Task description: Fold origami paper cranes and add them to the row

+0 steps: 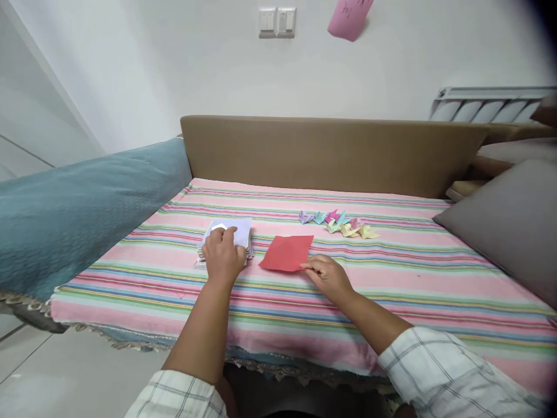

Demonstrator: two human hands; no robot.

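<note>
My right hand pinches the lower right corner of a square sheet of red paper between thumb and fingers. The sheet lies nearly flat just above or on the striped cloth; I cannot tell whether it touches. To the left, my left hand has its fingers bent over a stack of square paper, gripping it from above. A pale lavender sheet is on top, with a white patch by the fingertips. Beyond the red sheet stand several folded paper cranes in purple, blue, pink, green and yellow.
A striped pink cloth covers the sofa seat. Behind it rises a brown backrest. A blue covered armrest bounds the left, and grey cushions the right. Light switches and a pink note are on the wall.
</note>
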